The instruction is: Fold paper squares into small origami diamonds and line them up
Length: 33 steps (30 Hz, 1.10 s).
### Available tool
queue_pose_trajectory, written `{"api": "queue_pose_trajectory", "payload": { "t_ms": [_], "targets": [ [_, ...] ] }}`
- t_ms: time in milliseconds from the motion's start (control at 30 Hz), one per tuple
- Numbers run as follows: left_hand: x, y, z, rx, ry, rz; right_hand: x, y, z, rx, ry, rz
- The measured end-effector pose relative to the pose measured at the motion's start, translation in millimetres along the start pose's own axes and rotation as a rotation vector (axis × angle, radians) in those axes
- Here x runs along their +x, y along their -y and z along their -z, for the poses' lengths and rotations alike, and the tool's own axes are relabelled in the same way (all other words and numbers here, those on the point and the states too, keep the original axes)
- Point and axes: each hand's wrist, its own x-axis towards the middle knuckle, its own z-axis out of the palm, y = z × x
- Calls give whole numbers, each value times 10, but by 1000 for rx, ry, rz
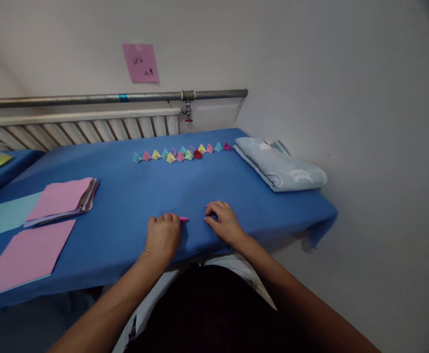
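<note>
My left hand (pixel 164 235) is closed on a small folded piece of bright pink paper (pixel 184 219), whose pointed end sticks out to the right of the fingers. Across a short gap to the right, my right hand (pixel 224 222) has its fingers curled with thumb and forefinger apart, nothing between them. Both are low over the blue cloth (pixel 126 196) near the front edge. Beyond them, small folded paper pieces (pixel 180 156) in several colours stand in a zigzag of rows.
A folded pale blue blanket (pixel 288 169) lies at the right by the wall. At the left are a paper stack (pixel 62 196), pink sheets (pixel 30 255) and a light blue sheet (pixel 6 215). A radiator (pixel 89 130) and pipe run behind.
</note>
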Motion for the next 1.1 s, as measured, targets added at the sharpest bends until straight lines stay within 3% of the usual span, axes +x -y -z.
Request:
{"api": "queue_pose_trajectory", "payload": {
  "t_ms": [467,633,833,967,1100],
  "targets": [
    [38,-78,35,-88,-28,63,-3,16,14,33,4,-13],
    [8,53,49,-180,-77,82,-19,51,24,81,-34,-47],
    [-101,246,86,-388,-213,195,-142,504,-12,261,-91,-77],
    [-194,117,66,-612,-360,170,-126,803,-3,338,-88,-31],
    [-236,-29,60,-634,-492,116,-38,869,5,295,-134,-24]
  ]
}}
